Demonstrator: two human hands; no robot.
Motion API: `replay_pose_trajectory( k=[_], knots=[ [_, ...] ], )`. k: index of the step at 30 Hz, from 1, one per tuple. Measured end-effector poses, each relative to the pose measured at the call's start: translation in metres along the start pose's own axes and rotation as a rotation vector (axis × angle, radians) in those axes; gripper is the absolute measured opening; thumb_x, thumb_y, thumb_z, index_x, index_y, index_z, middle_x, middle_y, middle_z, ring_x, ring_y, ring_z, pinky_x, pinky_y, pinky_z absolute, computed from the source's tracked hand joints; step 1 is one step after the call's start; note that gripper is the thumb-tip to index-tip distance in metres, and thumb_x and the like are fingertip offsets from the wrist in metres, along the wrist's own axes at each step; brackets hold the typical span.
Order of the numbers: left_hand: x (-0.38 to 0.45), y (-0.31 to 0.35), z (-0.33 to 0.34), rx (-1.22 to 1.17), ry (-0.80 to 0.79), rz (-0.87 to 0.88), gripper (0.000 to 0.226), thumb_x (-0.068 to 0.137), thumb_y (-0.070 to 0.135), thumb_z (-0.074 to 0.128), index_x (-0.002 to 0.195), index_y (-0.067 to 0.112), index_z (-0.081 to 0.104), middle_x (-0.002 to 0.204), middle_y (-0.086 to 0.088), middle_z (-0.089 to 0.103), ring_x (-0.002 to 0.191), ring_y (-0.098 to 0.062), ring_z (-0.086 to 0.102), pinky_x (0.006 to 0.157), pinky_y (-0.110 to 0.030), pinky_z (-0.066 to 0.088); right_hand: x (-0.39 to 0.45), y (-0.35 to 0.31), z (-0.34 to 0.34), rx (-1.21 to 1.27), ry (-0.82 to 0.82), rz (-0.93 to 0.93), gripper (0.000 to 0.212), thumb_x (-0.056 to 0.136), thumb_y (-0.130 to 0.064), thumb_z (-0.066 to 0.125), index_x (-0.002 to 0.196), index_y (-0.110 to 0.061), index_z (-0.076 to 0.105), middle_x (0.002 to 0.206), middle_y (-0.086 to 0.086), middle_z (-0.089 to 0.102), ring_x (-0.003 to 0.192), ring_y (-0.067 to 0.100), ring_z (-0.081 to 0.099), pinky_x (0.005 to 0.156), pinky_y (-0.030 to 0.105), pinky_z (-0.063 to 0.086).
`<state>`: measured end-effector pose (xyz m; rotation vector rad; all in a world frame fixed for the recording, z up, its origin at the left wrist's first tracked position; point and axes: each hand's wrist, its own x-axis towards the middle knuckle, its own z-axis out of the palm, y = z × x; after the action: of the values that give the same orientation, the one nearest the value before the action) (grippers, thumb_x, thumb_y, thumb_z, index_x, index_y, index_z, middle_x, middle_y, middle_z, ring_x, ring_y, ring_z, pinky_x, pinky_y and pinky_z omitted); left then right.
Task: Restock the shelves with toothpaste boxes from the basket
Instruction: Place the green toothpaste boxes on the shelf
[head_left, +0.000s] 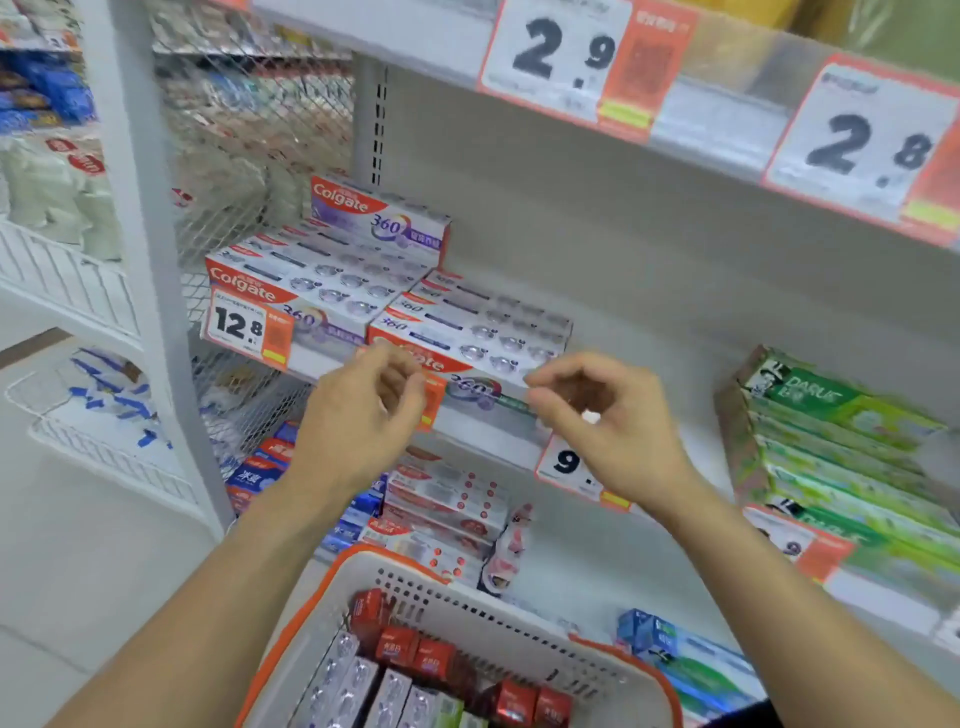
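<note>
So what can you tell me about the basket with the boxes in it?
The basket sits at the bottom of the view, below both hands, in front of the lower shelves. It looks like pale plastic with an orange rim and rows of small holes in its wall. Inside, toothpaste boxes stand on end: silvery ones on the left, red ones behind and to the right. Neither hand touches it. What holds it up cannot be seen.
</note>
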<state>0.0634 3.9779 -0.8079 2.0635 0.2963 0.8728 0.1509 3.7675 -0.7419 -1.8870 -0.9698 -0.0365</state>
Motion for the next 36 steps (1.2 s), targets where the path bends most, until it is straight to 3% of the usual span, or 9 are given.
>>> replay_pose_trajectory(
  k=[4, 8, 11, 15, 21, 27, 31, 34, 36],
  knots=[
    [-0.045, -0.013, 0.044, 0.083, -0.314, -0.025, 0.015, 0.083, 0.033, 0.053, 0.086, 0.021, 0.063, 0.071, 0.007, 0.064, 0.067, -0.012, 0.06, 0.067, -0.034, 0.052, -0.097, 0.047, 0.022, 0.099, -0.465, 0.341, 0.016, 0.084, -0.02, 0.08, 0.094, -0.03, 0.073, 0.092, 0.001, 0.076, 0.077, 0.01, 0.067, 0.069, 0.027, 0.052],
    [-0.115, -0.048, 0.098, 0.204, -0.725, -0.158, 0.012, 0.082, 0.033, 0.055, 0.083, 0.024, 0.062, 0.073, 0.008, 0.064, 0.068, -0.014, 0.061, 0.071, -0.037, 0.055, -0.164, 0.139, 0.042, -0.293, -0.754, 0.6, 0.028, 0.08, -0.027, 0.082, 0.104, -0.017, 0.071, 0.105, 0.006, 0.073, 0.085, 0.014, 0.065, 0.085, 0.034, 0.054],
    [-0.182, -0.08, 0.131, 0.282, -1.005, -0.304, 0.018, 0.08, 0.04, 0.051, 0.085, 0.025, 0.058, 0.08, 0.004, 0.064, 0.081, -0.025, 0.066, 0.078, -0.041, 0.056, -0.215, 0.186, 0.051, -0.349, -0.764, 0.749, 0.036, 0.074, -0.028, 0.085, 0.099, -0.007, 0.07, 0.095, 0.011, 0.071, 0.089, 0.028, 0.066, 0.082, 0.04, 0.054],
    [-0.26, -0.101, 0.15, 0.572, -1.302, -0.379, 0.048, 0.091, 0.035, 0.063, 0.129, 0.009, 0.049, 0.126, -0.012, 0.053, 0.119, -0.033, 0.053, 0.094, -0.039, 0.049, -0.273, 0.212, 0.054, -0.382, -0.688, 0.865, 0.033, 0.078, -0.026, 0.083, 0.104, -0.013, 0.067, 0.095, -0.002, 0.063, 0.088, 0.018, 0.061, 0.077, 0.027, 0.048],
    [-0.323, -0.104, 0.166, 0.505, -1.265, -0.627, 0.087, 0.087, 0.035, 0.072, 0.154, 0.004, 0.025, 0.155, -0.015, 0.025, 0.143, -0.031, 0.032, 0.118, -0.034, 0.031, -0.321, 0.229, 0.089, -0.301, -0.595, 1.023, 0.033, 0.076, -0.033, 0.086, 0.096, -0.022, 0.061, 0.096, -0.007, 0.061, 0.093, 0.017, 0.062, 0.076, 0.027, 0.049],
    [-0.338, -0.101, 0.176, 0.43, -1.267, -0.565, 0.083, 0.087, 0.035, 0.074, 0.154, 0.011, 0.03, 0.145, -0.016, 0.031, 0.135, -0.032, 0.041, 0.114, -0.031, 0.033, -0.358, 0.226, 0.107, -0.356, -0.56, 1.059, 0.107, 0.066, -0.05, 0.088, 0.152, -0.018, 0.034, 0.148, 0.006, 0.029, 0.136, 0.028, 0.04, 0.114, 0.037, 0.037],
    [-0.343, -0.099, 0.18, 0.381, -1.272, -0.573, 0.078, 0.088, 0.035, 0.074, 0.153, 0.015, 0.036, 0.149, -0.012, 0.027, 0.137, -0.028, 0.041, 0.118, -0.032, 0.03, -0.362, 0.225, 0.112, -0.416, -0.598, 1.119, 0.118, 0.069, -0.038, 0.09, 0.157, -0.021, 0.012, 0.149, 0.02, 0.034, 0.133, 0.037, 0.045, 0.105, 0.043, 0.045],
    [-0.342, -0.097, 0.184, 0.377, -1.25, -0.61, 0.073, 0.088, 0.035, 0.074, 0.15, 0.014, 0.039, 0.15, -0.01, 0.027, 0.135, -0.029, 0.044, 0.117, -0.034, 0.031, -0.358, 0.228, 0.111, -0.415, -0.556, 1.206, 0.11, 0.071, -0.02, 0.089, 0.153, -0.015, 0.015, 0.127, 0.019, 0.056, 0.108, 0.034, 0.063, 0.083, 0.039, 0.056],
    [-0.341, -0.097, 0.186, 0.376, -1.25, -0.627, 0.073, 0.089, 0.035, 0.073, 0.15, 0.013, 0.039, 0.15, -0.01, 0.028, 0.135, -0.028, 0.044, 0.118, -0.033, 0.028, -0.354, 0.228, 0.11, -0.437, -0.625, 1.269, 0.104, 0.072, -0.024, 0.09, 0.15, -0.009, 0.024, 0.131, 0.016, 0.054, 0.115, 0.031, 0.06, 0.088, 0.035, 0.054]
  ],
)
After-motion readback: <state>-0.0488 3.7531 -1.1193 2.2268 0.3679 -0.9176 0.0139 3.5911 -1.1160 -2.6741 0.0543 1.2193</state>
